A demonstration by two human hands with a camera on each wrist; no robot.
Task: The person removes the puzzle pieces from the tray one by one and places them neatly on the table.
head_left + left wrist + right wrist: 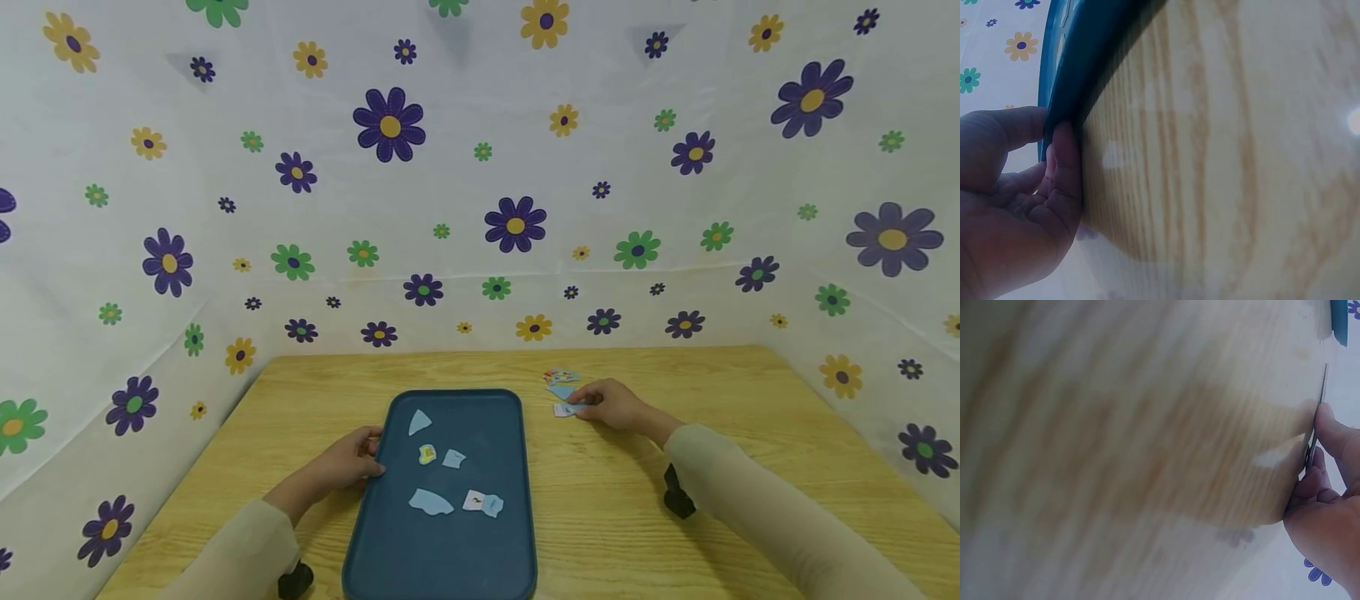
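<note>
My left hand (347, 460) grips the left rim of a dark blue tray (442, 567), thumb on the rim and fingers beneath it; the left wrist view shows this hand (1022, 194) close up. On the tray lie several flat, light blue puzzle pieces, among them a large one (431, 502), a triangular one (419, 422) and one with yellow (427, 454). Two pieces there sit side by side, one white-and-blue (474, 500). Right of the tray, my right hand (617, 406) pinches a thin puzzle piece (564, 410), seen edge-on in the right wrist view.
Beyond the right hand's fingertips lie a blue piece (559, 390) and a small multicoloured cluster of pieces (561, 376). The wood-grain table (645, 533) is bounded by a white cloth (465, 183) printed with flowers at the back and both sides.
</note>
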